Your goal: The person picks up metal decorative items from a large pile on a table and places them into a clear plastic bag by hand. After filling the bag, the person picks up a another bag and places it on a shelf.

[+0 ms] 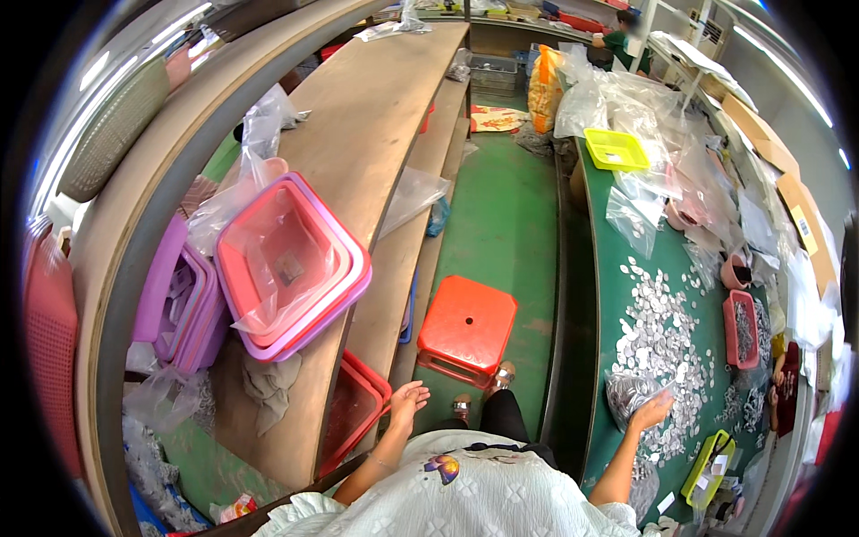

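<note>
Green worktable (626, 304): right hand (651, 413) grip clamped on clear bag (629, 394); left hand (407, 401) fingers apart, beside red tray (351, 412).

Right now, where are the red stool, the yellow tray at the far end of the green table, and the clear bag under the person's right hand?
red stool (467, 324), head view, middle of its seat.
yellow tray (617, 149), head view, its inner floor.
clear bag (628, 394), head view, its bulging side beside the right hand (651, 412).

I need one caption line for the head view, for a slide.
Right hand holds a clear bag over small silver parts on a green table; left hand open near red tray.
</note>
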Demonstrator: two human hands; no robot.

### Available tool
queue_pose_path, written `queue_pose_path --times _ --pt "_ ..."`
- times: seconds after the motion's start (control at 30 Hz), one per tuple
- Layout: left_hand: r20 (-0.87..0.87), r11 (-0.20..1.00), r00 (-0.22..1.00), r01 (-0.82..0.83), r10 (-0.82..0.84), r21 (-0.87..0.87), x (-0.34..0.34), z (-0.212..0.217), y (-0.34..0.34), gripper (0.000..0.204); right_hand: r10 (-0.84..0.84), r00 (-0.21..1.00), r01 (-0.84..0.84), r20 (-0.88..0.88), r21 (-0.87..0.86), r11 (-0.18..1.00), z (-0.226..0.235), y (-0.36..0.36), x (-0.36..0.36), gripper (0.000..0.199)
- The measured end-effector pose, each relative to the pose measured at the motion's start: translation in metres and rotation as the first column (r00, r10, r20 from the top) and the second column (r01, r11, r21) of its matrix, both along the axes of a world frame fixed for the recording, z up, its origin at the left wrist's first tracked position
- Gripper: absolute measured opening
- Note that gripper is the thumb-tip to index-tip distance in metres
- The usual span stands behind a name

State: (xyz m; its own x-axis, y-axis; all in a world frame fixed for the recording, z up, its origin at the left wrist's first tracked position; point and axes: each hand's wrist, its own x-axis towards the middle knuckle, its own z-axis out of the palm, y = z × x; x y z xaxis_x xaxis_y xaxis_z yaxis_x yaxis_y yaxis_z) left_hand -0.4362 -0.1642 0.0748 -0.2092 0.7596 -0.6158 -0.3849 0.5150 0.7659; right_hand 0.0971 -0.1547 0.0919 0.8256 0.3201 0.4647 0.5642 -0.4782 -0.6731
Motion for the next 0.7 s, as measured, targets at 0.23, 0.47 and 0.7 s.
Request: queue_pose_path --times 0.23,0.47,0.7 --pt "0.051 0.993 0.992 0.111 -0.113 0.037 0.033 0.002 0.031 0.023 -0.009 0.999 0.011 0.049 -0.043 0.999 0.000 0.001 0.003 0.036" --pt "0.035 0.987 0.986 0.162 -0.161 -0.014 0.075 -0.008 0.067 0.023 0.002 0.999 0.003 -0.035 0.161 0.987 0.014 0.007 -0.002 0.034" --pt "-0.033 0.928 0.931 0.358 -0.363 -0.100 0.142 -0.025 0.135 0.022 0.018 0.979 0.054 -0.202 0.347 0.936 0.026 0.011 -0.005 0.035"
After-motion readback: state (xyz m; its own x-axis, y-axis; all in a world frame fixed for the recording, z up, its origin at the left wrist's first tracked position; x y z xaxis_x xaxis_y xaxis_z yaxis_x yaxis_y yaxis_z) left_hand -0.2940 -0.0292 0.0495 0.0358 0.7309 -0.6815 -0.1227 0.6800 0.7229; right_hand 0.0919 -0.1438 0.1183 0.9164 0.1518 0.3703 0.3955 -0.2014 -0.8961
